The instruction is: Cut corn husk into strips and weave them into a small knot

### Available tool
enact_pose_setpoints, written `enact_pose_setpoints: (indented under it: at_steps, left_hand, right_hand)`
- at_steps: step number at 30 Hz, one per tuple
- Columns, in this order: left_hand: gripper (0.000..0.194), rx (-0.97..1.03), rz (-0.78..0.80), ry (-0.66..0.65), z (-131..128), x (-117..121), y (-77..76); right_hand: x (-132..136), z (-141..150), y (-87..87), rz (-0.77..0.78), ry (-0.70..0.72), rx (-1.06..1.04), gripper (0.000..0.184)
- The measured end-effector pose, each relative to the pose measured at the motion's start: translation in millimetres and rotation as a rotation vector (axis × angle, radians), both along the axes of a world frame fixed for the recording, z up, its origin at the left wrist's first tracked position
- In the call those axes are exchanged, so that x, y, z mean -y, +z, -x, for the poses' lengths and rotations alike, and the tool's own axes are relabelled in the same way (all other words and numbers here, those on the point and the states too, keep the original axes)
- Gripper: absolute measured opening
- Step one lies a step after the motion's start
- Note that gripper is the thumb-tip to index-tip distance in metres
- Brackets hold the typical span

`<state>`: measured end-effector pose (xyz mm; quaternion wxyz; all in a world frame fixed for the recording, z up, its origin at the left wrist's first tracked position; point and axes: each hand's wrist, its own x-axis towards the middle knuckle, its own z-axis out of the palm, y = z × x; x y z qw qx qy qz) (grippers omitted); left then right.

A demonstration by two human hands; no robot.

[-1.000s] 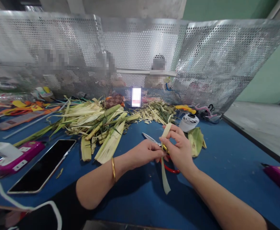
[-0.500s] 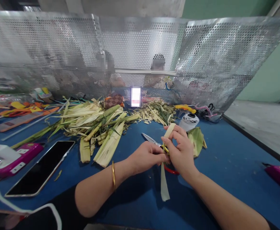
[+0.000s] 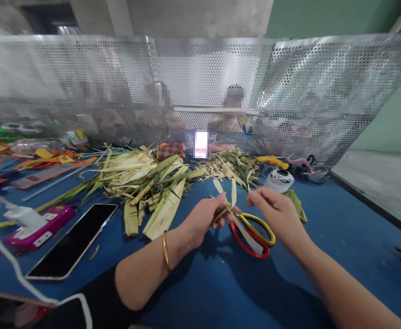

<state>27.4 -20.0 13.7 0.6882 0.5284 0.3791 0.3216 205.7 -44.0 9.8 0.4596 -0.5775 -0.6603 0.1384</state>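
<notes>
Two hands at a blue table (image 3: 200, 292)

Nearest, red-and-yellow scissors (image 3: 255, 236) are lying under the trailing tail of a pale husk piece (image 3: 234, 193). The left hand (image 3: 208, 215) is pinching this piece; the right hand (image 3: 276, 208) is hovering beside it, fingertips pressing together, their contents uncertain. Farther off, a white spool (image 3: 278, 180) is standing near heaped husks (image 3: 132, 169). A loosening left pinch would be risking a slip; the tail, overhanging the handles, would be risking a snag.

Phone (image 3: 73, 240) on the table (image 3: 200, 297) between power strip (image 3: 55, 224) and scissors (image 3: 235, 234), husk pile (image 3: 132, 171) behind, seemingly a pouch (image 3: 169, 150) beyond that.
</notes>
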Motion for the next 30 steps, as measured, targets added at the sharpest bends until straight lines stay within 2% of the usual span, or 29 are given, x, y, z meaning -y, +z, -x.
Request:
enact_pose_setpoints:
  at_steps: [3, 6, 10, 15, 20, 25, 30]
  left_hand:
    - [0.044, 0.058, 0.040, 0.000, 1.9, -3.7, -0.7]
    - [0.032, 0.052, 0.020, -0.017, 2.2, -4.9, -1.6]
    - [0.024, -0.002, -0.061, 0.011, 1.2, -3.7, -2.6]
    - [0.021, -0.030, -0.071, 0.072, -0.8, -3.7, -6.1]
    - [0.023, 0.000, 0.021, 0.090, -1.3, -5.1, -7.4]
    - [0.017, -0.001, 0.063, 0.107, -1.7, -6.1, -7.5]
    - [0.024, 0.093, 0.080, 0.083, 0.2, -8.4, -5.8]
  right_hand:
    - [1.6, 4.1, -1.3, 0.236, 0.177, 0.140, 0.046]
    - [2.8, 8.6, -4.0, 0.354, 0.277, 0.149, 0.039]
    - [4.8, 10.4, -1.4, 0.352, 0.335, 0.112, 0.032]
    - [4.9, 4.7, 3.3, 0.359, 0.343, 0.141, 0.032]
    - [1.1, -3.3, 2.0, 0.367, 0.359, 0.178, 0.031]
    - [-0.4, -5.9, 5.0, 0.387, 0.374, 0.231, 0.033]
    - [-2.4, -5.5, 4.6, 0.349, 0.306, 0.277, 0.033]
